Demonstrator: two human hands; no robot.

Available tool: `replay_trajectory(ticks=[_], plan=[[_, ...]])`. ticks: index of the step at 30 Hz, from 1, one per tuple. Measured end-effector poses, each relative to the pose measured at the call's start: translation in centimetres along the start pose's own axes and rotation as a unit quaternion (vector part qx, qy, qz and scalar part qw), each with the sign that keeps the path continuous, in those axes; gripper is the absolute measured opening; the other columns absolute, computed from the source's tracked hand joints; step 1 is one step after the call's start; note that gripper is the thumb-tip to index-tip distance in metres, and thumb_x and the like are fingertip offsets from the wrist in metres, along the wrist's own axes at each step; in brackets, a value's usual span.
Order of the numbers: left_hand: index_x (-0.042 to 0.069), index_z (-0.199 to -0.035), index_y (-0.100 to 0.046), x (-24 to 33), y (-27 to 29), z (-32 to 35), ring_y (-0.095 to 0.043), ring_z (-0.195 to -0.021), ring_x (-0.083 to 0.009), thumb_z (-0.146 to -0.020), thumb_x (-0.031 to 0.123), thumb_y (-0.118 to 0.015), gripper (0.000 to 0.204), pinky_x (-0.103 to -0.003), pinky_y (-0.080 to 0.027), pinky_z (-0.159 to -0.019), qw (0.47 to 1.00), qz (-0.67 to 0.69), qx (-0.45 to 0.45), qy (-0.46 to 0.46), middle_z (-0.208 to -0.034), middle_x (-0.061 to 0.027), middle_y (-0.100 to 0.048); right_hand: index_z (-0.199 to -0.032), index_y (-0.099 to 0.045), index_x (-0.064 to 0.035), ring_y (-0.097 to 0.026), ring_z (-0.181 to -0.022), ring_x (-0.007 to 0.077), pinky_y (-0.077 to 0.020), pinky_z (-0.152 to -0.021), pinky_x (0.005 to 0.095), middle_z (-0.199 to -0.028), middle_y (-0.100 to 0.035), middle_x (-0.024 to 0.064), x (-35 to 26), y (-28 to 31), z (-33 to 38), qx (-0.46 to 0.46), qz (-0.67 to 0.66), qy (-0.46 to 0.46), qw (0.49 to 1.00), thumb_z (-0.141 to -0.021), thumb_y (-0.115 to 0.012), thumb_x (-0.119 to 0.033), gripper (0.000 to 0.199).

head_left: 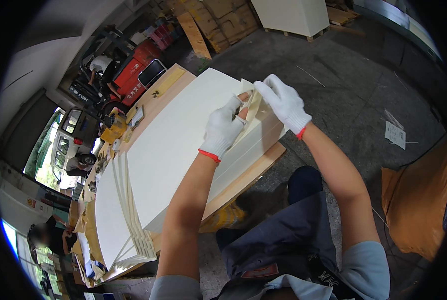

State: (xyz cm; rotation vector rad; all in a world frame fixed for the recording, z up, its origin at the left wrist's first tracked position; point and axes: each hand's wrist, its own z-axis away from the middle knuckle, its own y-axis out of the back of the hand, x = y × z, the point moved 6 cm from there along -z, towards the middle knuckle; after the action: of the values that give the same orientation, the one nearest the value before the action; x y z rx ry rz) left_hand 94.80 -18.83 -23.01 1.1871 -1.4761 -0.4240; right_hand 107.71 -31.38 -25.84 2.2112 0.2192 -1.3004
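Note:
Both of my hands wear white knit gloves with red cuffs and work at the far right corner of a thick stack of white sheets (178,130). My left hand (224,124) is closed, its bare thumb and fingertip pinching the edge of a cream-coloured sheet or strip (254,107) that stands up from the corner. Just to its right, my right hand (282,102) is closed on the top of that same cream piece. Its fingertips are partly hidden behind the glove. Under the stack lies a wooden tabletop (251,176).
Long pale strips (128,200) lie over another white stack at left. A yellow box (114,127) stands on the table's far side. Beyond it is a red forklift (129,75) with a person (101,64). An orange-brown sack (413,202) sits at right, near paper (395,135) on the floor.

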Motion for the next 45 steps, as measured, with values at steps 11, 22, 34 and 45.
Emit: replay_trajectory(ticks=[11, 22, 34, 45], plan=[[0.016, -0.127, -0.065, 0.4, -0.2, 0.0, -0.064, -0.084, -0.0233, -0.101, 0.022, -0.05, 0.031, -0.032, -0.05, -0.083, 0.998, 0.027, -0.037, 0.041, -0.095, -0.0133, -0.068, -0.092, -0.059, -0.01, -0.065, -0.081, 0.0344, -0.0489, -0.069, 0.0446, -0.085, -0.066, 0.0124, -0.8, 1.6, -0.7, -0.076, 0.226, 0.225, 0.945, -0.1, -0.049, -0.044, 0.036], [0.013, -0.131, -0.062, 0.2, -0.6, 0.0, -0.067, -0.08, -0.0189, -0.093, 0.03, -0.07, 0.042, -0.032, -0.052, -0.078, 0.999, -0.021, -0.036, 0.017, -0.095, -0.0153, -0.07, -0.087, -0.055, -0.0083, -0.058, -0.068, 0.0235, -0.0452, -0.071, 0.0385, -0.073, -0.059, 0.0101, 0.9, -0.9, -0.8, -0.018, -0.09, -0.017, 0.996, -0.099, -0.047, -0.055, 0.049], [0.013, -0.132, -0.061, -0.5, -0.8, -0.2, -0.066, -0.076, -0.0159, -0.09, 0.026, -0.076, 0.047, -0.03, -0.053, -0.073, 1.0, 0.007, -0.024, 0.013, -0.104, -0.0136, -0.071, -0.087, -0.055, -0.0063, -0.06, -0.07, 0.025, -0.0454, -0.071, 0.0388, -0.074, -0.059, 0.0118, 1.4, -0.9, -0.7, -0.005, -0.098, -0.001, 0.995, -0.101, -0.046, -0.054, 0.05], [0.019, -0.137, -0.059, 2.5, -0.2, 1.1, -0.072, -0.092, -0.0281, -0.088, 0.02, -0.07, 0.05, -0.037, -0.055, -0.083, 0.996, -0.059, -0.058, -0.031, -0.108, -0.0187, -0.071, -0.094, -0.06, -0.0056, -0.063, -0.084, 0.0396, -0.0465, -0.074, 0.0459, -0.083, -0.063, 0.0197, 0.3, 2.5, 0.2, 0.06, 0.046, 0.121, 0.99, -0.1, -0.046, -0.053, 0.05]])
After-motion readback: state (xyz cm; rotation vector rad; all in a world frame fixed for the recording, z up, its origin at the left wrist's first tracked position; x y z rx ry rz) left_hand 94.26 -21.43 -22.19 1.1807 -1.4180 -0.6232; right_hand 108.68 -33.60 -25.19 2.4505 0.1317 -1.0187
